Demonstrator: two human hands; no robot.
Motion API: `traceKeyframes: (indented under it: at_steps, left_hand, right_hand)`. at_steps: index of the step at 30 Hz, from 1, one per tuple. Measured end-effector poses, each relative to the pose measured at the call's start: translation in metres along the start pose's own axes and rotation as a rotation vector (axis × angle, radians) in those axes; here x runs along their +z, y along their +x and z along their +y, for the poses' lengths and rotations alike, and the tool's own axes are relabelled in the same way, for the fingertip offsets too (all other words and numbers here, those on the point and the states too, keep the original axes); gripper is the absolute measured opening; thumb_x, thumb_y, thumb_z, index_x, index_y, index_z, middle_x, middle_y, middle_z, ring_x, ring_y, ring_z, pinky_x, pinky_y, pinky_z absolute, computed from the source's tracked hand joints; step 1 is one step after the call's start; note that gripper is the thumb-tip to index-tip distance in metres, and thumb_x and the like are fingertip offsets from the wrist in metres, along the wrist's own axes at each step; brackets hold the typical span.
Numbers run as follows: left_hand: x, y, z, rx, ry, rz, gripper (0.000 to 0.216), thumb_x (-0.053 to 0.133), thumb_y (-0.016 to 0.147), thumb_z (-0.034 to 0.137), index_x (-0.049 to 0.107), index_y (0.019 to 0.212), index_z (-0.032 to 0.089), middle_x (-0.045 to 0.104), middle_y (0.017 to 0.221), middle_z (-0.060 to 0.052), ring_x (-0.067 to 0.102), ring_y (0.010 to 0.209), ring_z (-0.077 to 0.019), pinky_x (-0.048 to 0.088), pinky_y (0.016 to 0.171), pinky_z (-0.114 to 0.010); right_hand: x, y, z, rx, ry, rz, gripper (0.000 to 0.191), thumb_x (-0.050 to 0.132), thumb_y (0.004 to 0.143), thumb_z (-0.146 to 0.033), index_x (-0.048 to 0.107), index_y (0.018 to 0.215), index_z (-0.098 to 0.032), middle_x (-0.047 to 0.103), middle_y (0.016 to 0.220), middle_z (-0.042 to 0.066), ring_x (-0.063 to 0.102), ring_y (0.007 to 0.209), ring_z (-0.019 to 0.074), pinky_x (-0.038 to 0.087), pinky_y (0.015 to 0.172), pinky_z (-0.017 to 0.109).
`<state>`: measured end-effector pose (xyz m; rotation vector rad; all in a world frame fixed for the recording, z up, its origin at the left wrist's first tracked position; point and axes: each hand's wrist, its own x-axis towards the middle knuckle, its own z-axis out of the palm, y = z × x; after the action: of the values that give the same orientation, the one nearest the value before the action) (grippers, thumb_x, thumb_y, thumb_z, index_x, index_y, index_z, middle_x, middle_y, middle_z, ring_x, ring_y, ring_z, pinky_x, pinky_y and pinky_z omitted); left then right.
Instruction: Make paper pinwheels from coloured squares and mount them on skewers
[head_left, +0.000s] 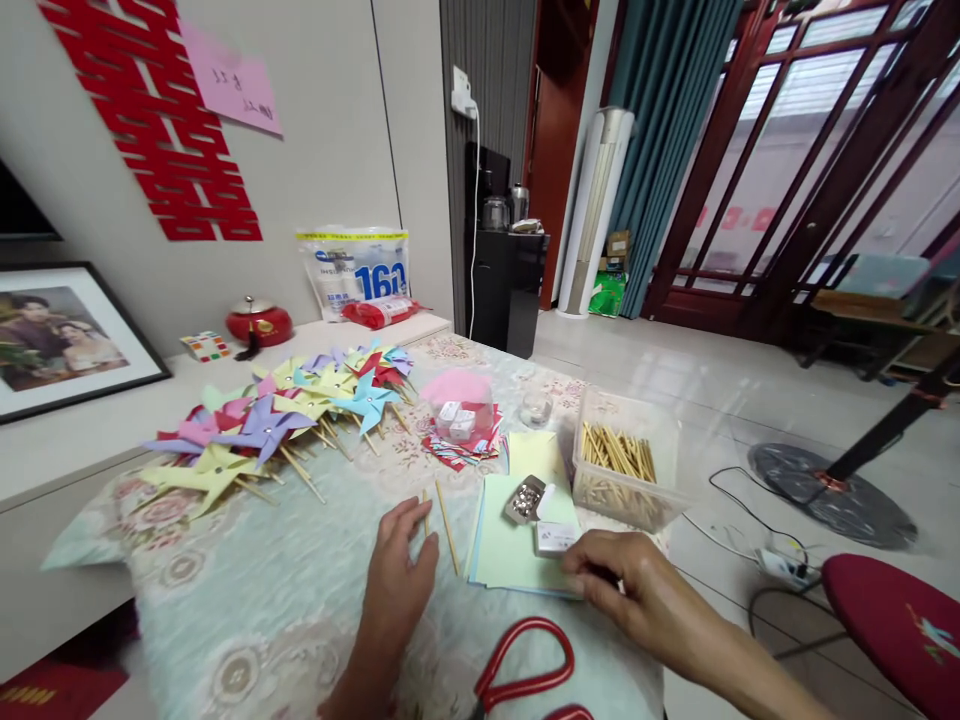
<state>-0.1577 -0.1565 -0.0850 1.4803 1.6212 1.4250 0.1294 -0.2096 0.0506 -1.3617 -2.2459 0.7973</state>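
Observation:
My left hand (401, 560) rests on the tablecloth with thumb and fingers apart. One thin wooden stick (427, 512) lies in the gap between them, and another wooden stick (448, 528) lies just to the right. A stack of coloured paper (502, 550), light green on top, is beside these sticks. My right hand (622, 580) has its fingers bent and closed at the stack's lower right edge, seemingly on the green paper. Close to its fingertips sits a small white box (555, 538). An open small box of metal pins (526, 498) rests on the paper.
Finished paper pinwheels (277, 420) fill the table's left back. A clear tub of sticks (630, 470) stands at right. Behind the paper are a pink-topped bag with small boxes (459, 405) and clear tape (535, 408). Red-handled scissors (525, 665) lie at the front edge.

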Motion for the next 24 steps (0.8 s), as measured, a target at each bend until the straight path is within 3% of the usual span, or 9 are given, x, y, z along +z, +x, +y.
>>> traceKeyframes:
  at_steps: [4,7,9,11,15,19,22,24]
  left_hand:
    - [-0.005,0.015,0.018,-0.276,0.010,-0.013,0.035,0.057,0.073,0.025,0.065,0.103,0.011,0.054,0.121,-0.018,0.062,0.114,-0.0279,0.049,0.104,-0.044]
    - [0.002,0.027,0.043,-0.356,0.159,-0.054,0.039,0.059,0.075,0.023,0.063,0.112,0.010,0.059,0.114,-0.017,0.064,0.109,-0.0282,0.050,0.099,-0.044]
    - [0.016,0.028,0.058,-0.230,0.218,0.001,0.036,0.058,0.078,0.021,0.063,0.113,0.013,0.059,0.116,-0.016,0.062,0.112,-0.0273,0.048,0.101,-0.044]
    - [0.034,0.022,0.067,-0.017,0.207,-0.051,0.029,0.053,0.081,0.015,0.065,0.107,0.014,0.064,0.110,-0.013,0.063,0.108,-0.0250,0.048,0.100,-0.042]
    - [0.064,0.002,0.068,0.217,0.278,-0.088,0.033,0.045,0.080,0.001,0.068,0.097,0.017,0.066,0.103,-0.011,0.063,0.103,-0.0240,0.050,0.094,-0.040]
    - [0.070,-0.007,0.063,0.291,0.397,-0.117,0.036,0.042,0.083,-0.003,0.069,0.099,0.015,0.066,0.103,-0.011,0.061,0.102,-0.0245,0.049,0.092,-0.041]
    - [0.068,-0.007,0.060,0.261,0.481,-0.159,0.038,0.041,0.083,-0.004,0.071,0.096,0.015,0.066,0.101,-0.011,0.059,0.099,-0.0245,0.048,0.091,-0.040]
    - [0.067,-0.006,0.059,0.243,0.524,-0.182,0.038,0.042,0.084,-0.004,0.072,0.095,0.016,0.066,0.102,-0.010,0.059,0.099,-0.0242,0.047,0.091,-0.039]
  right_hand:
    - [-0.002,0.006,-0.002,-0.032,-0.036,0.025,0.014,0.052,0.094,-0.019,0.065,0.087,-0.021,0.066,0.080,0.000,0.058,0.073,0.0148,0.040,0.066,0.025]
    - [0.003,0.012,-0.008,-0.063,-0.060,0.046,0.018,0.049,0.096,-0.021,0.067,0.092,-0.021,0.067,0.085,0.002,0.061,0.076,0.0166,0.044,0.069,0.027]
    - [0.002,0.018,-0.013,-0.084,-0.088,0.080,0.019,0.048,0.097,-0.023,0.067,0.093,-0.021,0.068,0.086,0.004,0.062,0.077,0.0175,0.045,0.069,0.029]
    - [-0.007,0.028,-0.018,-0.110,-0.143,0.122,0.020,0.048,0.097,-0.023,0.067,0.093,-0.020,0.068,0.086,0.005,0.062,0.077,0.0179,0.045,0.069,0.029]
    - [-0.047,0.073,-0.023,-0.120,-0.374,0.159,0.017,0.052,0.092,-0.021,0.069,0.093,-0.018,0.071,0.089,0.008,0.063,0.079,0.0197,0.044,0.071,0.030]
    - [-0.074,0.143,-0.010,0.073,-0.567,-0.070,0.020,0.056,0.087,-0.014,0.073,0.096,-0.016,0.074,0.097,0.008,0.065,0.090,0.0214,0.043,0.076,0.029]
    - [-0.068,0.189,0.009,0.166,-0.563,-0.240,0.014,0.067,0.080,-0.011,0.075,0.091,-0.015,0.075,0.091,0.005,0.068,0.087,0.0199,0.047,0.074,0.025]
    - [-0.058,0.209,0.020,0.263,-0.557,-0.337,0.015,0.067,0.084,-0.014,0.074,0.097,-0.014,0.074,0.094,0.005,0.069,0.081,0.0176,0.051,0.070,0.026]
